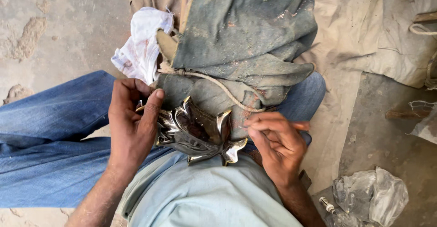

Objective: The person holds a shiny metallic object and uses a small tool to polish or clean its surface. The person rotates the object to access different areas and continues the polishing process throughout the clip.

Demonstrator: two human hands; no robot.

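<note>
Left hand: while it clamps the left edge of the shiny, leaf-shaped, pointed metal dish [198,133], the left hand [132,127] has thumb and fingers closed on the rim.
Dish: it rests on the lap against the dusty grey-green cloth pad [241,40], tied with pale rope [218,86].
Right hand: the right hand [277,142] is pinched shut, fingertips beside the dish's right points; whether it holds anything, I cannot tell.
Risk: those sharp points could nick a finger, or the slick metal could slip.
Surface: bare, pitted concrete floor [59,26], a white stained rag [141,45], crumpled clear plastic [373,195].

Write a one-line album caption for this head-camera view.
Seated person's left hand grips a shiny leaf-shaped metal dish on a cloth-wrapped block, right hand at its edge.
</note>
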